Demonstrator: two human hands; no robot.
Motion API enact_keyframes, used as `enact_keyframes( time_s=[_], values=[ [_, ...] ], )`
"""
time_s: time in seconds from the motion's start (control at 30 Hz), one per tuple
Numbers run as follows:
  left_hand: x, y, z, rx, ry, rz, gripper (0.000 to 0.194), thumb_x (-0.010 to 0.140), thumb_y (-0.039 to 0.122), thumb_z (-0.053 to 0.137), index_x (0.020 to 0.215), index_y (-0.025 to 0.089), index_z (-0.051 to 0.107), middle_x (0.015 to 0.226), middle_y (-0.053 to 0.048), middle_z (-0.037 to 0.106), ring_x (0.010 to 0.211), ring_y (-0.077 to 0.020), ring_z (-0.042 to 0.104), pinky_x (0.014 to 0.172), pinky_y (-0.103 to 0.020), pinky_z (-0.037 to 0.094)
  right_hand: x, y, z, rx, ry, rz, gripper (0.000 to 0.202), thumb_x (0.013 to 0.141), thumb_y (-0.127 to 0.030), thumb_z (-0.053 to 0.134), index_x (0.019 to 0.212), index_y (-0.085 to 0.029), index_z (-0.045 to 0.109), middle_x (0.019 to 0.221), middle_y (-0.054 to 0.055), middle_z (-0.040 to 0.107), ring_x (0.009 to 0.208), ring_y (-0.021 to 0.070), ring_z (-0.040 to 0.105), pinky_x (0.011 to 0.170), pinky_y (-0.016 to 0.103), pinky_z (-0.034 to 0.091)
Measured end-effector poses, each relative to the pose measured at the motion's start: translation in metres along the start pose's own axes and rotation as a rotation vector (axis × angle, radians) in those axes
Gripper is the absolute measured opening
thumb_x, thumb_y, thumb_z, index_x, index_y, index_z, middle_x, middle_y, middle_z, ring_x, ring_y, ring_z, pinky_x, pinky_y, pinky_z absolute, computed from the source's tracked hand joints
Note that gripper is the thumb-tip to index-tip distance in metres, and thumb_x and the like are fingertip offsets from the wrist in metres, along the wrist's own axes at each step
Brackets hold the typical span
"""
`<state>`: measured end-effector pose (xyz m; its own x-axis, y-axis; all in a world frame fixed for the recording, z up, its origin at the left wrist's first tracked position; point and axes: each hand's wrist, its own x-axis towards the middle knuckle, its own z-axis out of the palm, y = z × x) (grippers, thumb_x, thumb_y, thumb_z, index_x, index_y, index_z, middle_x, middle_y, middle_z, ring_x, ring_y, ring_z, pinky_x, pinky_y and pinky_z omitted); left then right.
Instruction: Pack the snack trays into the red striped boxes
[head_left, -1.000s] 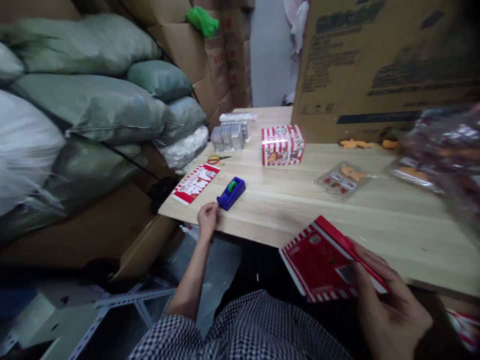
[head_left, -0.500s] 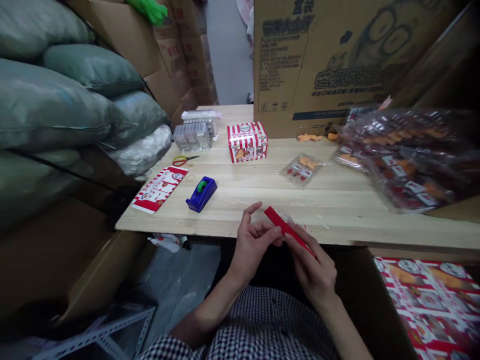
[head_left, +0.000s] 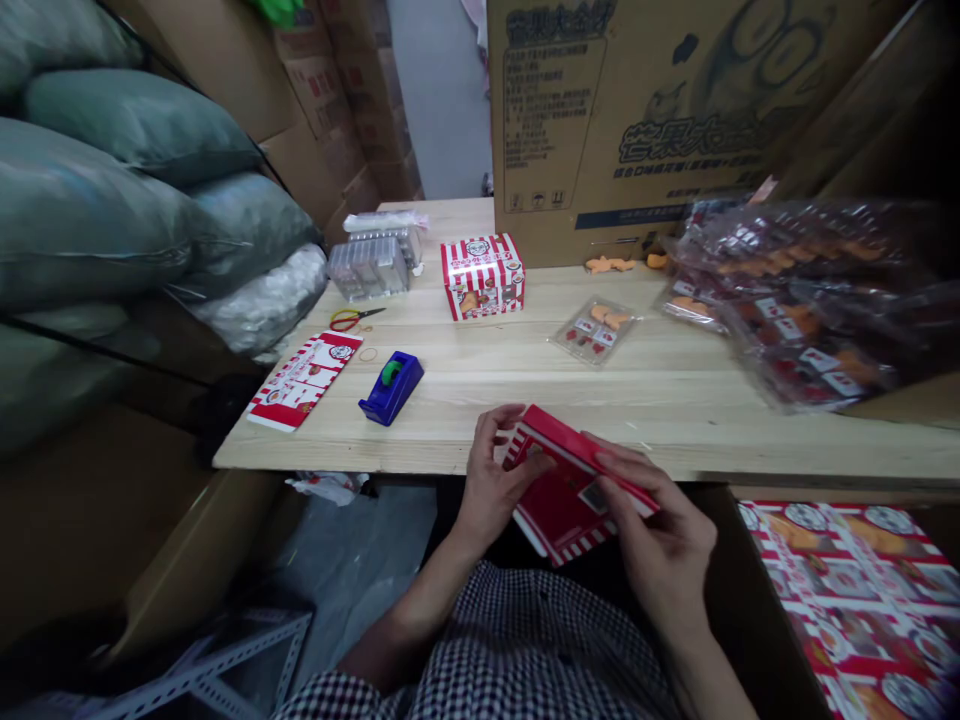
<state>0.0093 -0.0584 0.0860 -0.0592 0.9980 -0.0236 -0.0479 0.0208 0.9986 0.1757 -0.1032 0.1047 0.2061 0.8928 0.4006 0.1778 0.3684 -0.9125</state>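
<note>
A red box with striped edges (head_left: 566, 490) is tilted above my lap at the table's front edge. My left hand (head_left: 499, 480) grips its left side, thumb on the red face. On its right side, my right hand (head_left: 656, 510) is closed round the box. A red-and-white striped box (head_left: 484, 277) stands on the table beyond, and a flat striped carton (head_left: 306, 382) lies at the left. Between the carton and my hands sits a blue tape dispenser (head_left: 391, 388) with green tape.
Scissors (head_left: 352, 319) and clear plastic cases (head_left: 369, 268) are at the left back. A clear pack (head_left: 595, 330) lies mid-table; a pile of packs (head_left: 810, 300) is at the right. Behind stands a large cardboard box (head_left: 585, 130). Printed cartons (head_left: 855, 600) fill a box at lower right.
The red item in my hands has turned from its narrow edge to show its broad face. My right hand has shifted right, and my left fingers have closed on the item. The view has shifted slightly.
</note>
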Motion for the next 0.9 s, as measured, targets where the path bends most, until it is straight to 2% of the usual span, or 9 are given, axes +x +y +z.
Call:
enact_keyframes(
  time_s=[0.07,0.17,0.27,0.33,0.47,0.57,0.67,0.77,0.9],
  values=[
    [0.003,0.001,-0.006,-0.067,-0.158,-0.076,0.041,0.078,0.04,0.078,0.114,0.024,0.066,0.11,-0.007,0.07,0.099,-0.0236,0.066,0.086,-0.035,0.052,0.005,0.008,0.001,0.15,0.075,0.237,0.015,0.089,-0.026,0.071,0.104,-0.024,0.074,0.108,0.008,0.076,0.1,0.0236,0.072,0.09,0.042,0.059],
    [0.008,-0.002,-0.017,-0.127,-0.39,-0.197,0.044,0.083,0.039,0.073,0.123,0.024,0.065,0.113,-0.007,0.072,0.095,-0.0231,0.068,0.084,-0.036,0.054,0.012,0.035,0.002,0.378,0.204,0.487,0.023,0.084,-0.035,0.076,0.104,-0.023,0.073,0.1,0.005,0.077,0.081,0.0182,0.073,0.076,0.034,0.061],
    [0.018,-0.013,-0.027,-0.096,-0.497,-0.244,0.051,0.08,0.042,0.073,0.127,0.022,0.065,0.111,-0.009,0.074,0.095,-0.0268,0.07,0.082,-0.037,0.056,0.016,0.07,0.005,0.422,0.294,0.527,0.031,0.079,-0.041,0.08,0.101,-0.022,0.07,0.092,0.003,0.077,0.074,0.0165,0.071,0.072,0.032,0.06],
    [0.03,-0.024,-0.032,-0.044,-0.518,-0.282,0.052,0.08,0.046,0.071,0.124,0.02,0.068,0.102,-0.009,0.076,0.088,-0.0283,0.071,0.075,-0.037,0.056,0.017,0.093,0.01,0.353,0.249,0.522,0.036,0.079,-0.049,0.076,0.102,-0.021,0.068,0.09,0.003,0.076,0.072,0.0174,0.071,0.072,0.034,0.059],
    [0.065,-0.049,-0.043,0.145,-0.487,-0.28,0.046,0.078,0.05,0.069,0.111,0.018,0.074,0.092,-0.008,0.077,0.08,-0.029,0.071,0.067,-0.035,0.056,0.035,0.133,0.019,0.175,0.073,0.487,0.049,0.077,-0.061,0.071,0.101,-0.017,0.069,0.084,0.006,0.076,0.071,0.022,0.071,0.07,0.039,0.06],
    [0.095,-0.067,-0.056,0.271,-0.414,-0.2,0.044,0.078,0.051,0.067,0.105,0.017,0.076,0.089,-0.007,0.077,0.079,-0.0292,0.071,0.066,-0.034,0.055,0.072,0.158,0.019,0.008,0.052,0.419,0.05,0.078,-0.057,0.068,0.105,-0.016,0.069,0.099,0.01,0.075,0.09,0.0259,0.07,0.082,0.042,0.058],
    [0.118,-0.081,-0.071,0.429,-0.291,-0.088,0.039,0.077,0.05,0.066,0.098,0.018,0.077,0.088,-0.008,0.077,0.08,-0.0296,0.07,0.069,-0.036,0.054,0.124,0.178,0.016,-0.235,0.076,0.339,0.046,0.084,-0.041,0.063,0.121,-0.014,0.062,0.129,0.016,0.064,0.12,0.028,0.057,0.103,0.044,0.047],
    [0.129,-0.092,-0.082,0.55,-0.147,0.005,0.038,0.076,0.047,0.069,0.101,0.02,0.077,0.102,-0.01,0.074,0.101,-0.0325,0.066,0.089,-0.042,0.051,0.17,0.195,0.017,-0.469,0.019,0.284,0.049,0.079,-0.018,0.065,0.127,-0.014,0.059,0.152,0.016,0.044,0.139,0.0274,0.038,0.114,0.039,0.033],
    [0.127,-0.1,-0.087,0.743,0.015,0.147,0.049,0.078,0.045,0.07,0.121,0.022,0.068,0.127,-0.013,0.063,0.122,-0.0331,0.054,0.108,-0.051,0.04,0.207,0.213,0.02,-0.706,-0.085,0.31,0.037,0.08,-0.006,0.06,0.116,-0.013,0.065,0.146,0.019,0.051,0.135,0.0284,0.043,0.11,0.039,0.033]
  ],
)
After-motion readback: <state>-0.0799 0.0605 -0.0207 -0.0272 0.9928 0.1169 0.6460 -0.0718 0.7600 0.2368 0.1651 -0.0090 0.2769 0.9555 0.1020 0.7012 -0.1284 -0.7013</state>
